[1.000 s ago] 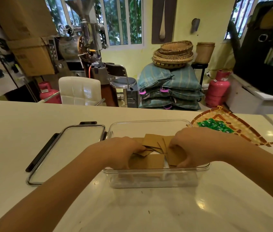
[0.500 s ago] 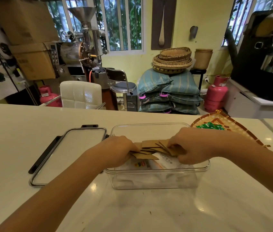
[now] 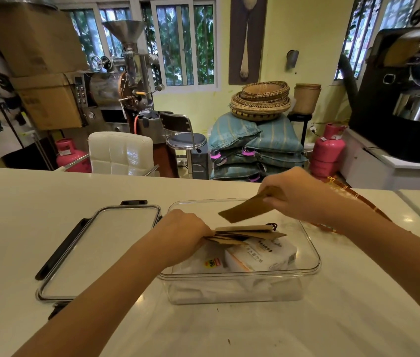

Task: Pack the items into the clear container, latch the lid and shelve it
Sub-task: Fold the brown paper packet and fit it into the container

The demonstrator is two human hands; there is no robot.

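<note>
The clear container (image 3: 314,258) stands open on the white counter and holds white packets (image 3: 260,256) at its bottom. My left hand (image 3: 183,230) grips a stack of brown cards (image 3: 245,234) over the container's left half. My right hand (image 3: 299,194) is raised above the far right corner, pinching a single brown card (image 3: 245,211) that tilts down to the left. The lid (image 3: 100,251), clear with black latches, lies flat on the counter just left of the container.
A woven tray (image 3: 373,207) lies behind my right forearm, mostly hidden. Past the counter's far edge are a white chair (image 3: 120,153), a stool, stacked sacks with baskets, pink gas cylinders and coffee roasting machines.
My right hand has lifted up and to the right, taking one card off the stack. My left hand keeps hold of the remaining cards. The camera has tilted upward.
</note>
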